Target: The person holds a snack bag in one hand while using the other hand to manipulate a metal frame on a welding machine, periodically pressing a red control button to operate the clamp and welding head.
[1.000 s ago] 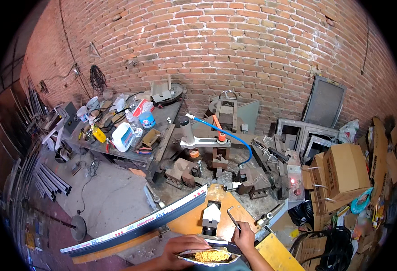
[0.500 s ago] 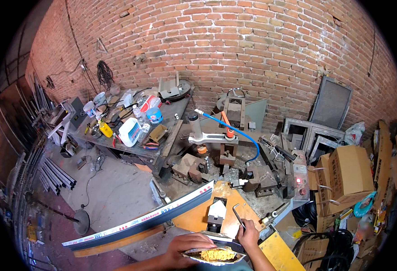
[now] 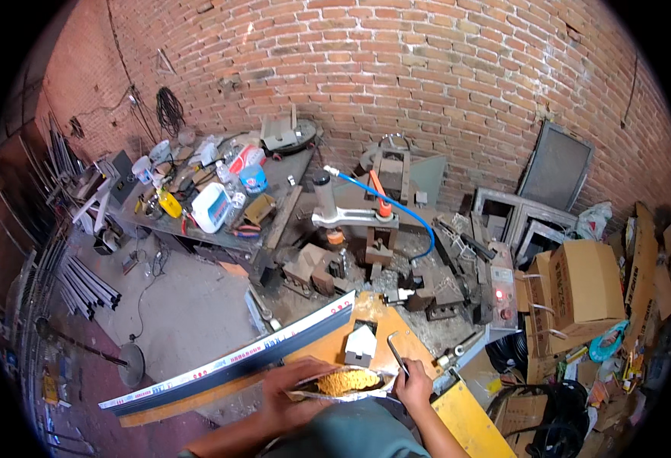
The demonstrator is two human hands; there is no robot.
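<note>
My left hand (image 3: 293, 388) is closed on the left side of an open packet, with its thumb side along the rim. Yellow, crinkly pieces like dry instant noodles (image 3: 347, 382) show through the packet's mouth. My right hand (image 3: 415, 385) grips a dark L-shaped hex key (image 3: 396, 348), its short bent end pointing up and away from me. This hand is close to the packet's right end; whether it touches it I cannot tell. Just beyond the packet, a white block with a pointed top (image 3: 361, 345) stands on the orange board (image 3: 381, 324).
A long dark-and-white profile strip (image 3: 232, 362) runs out to the left. Behind the board stands a machine with a blue hose (image 3: 404, 208) and clamping blocks. Bottles and tools cover the left bench (image 3: 282, 183). Cardboard boxes (image 3: 589, 282) and a yellow panel (image 3: 469, 424) are at right.
The packet has come up, and more of its yellow contents shows. My left hand has moved left and up with it. The right hand still holds the hex key, slightly higher.
</note>
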